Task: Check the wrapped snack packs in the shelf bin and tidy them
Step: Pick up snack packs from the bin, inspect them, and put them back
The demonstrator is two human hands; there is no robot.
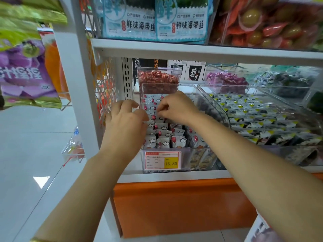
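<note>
Forearms: two bare forearms, nearest the camera, reach up and forward onto the shelf.
Left hand: at the left wall of the clear bin, fingers curled over its edge and onto the packs; whether it grips a pack I cannot tell.
Snack packs: small white wrapped packs with red dots and cloud marks, standing in rough rows inside the bin; too many and too overlapped to count, at least four rows across near the front.
Right hand: inside the bin toward its back, fingertips pinched together on the top of one pack, so it looks closed on that pack.
Price tag: one, on the bin front, reading 15.80.
Neighbour bin: one wider clear bin just to the right, filled with yellow-and-black packs.
Step in hand: probably checking and straightening the back rows.
Next move: likely calls for seating the pinched pack upright in line, the left hand steadying the row.
</note>
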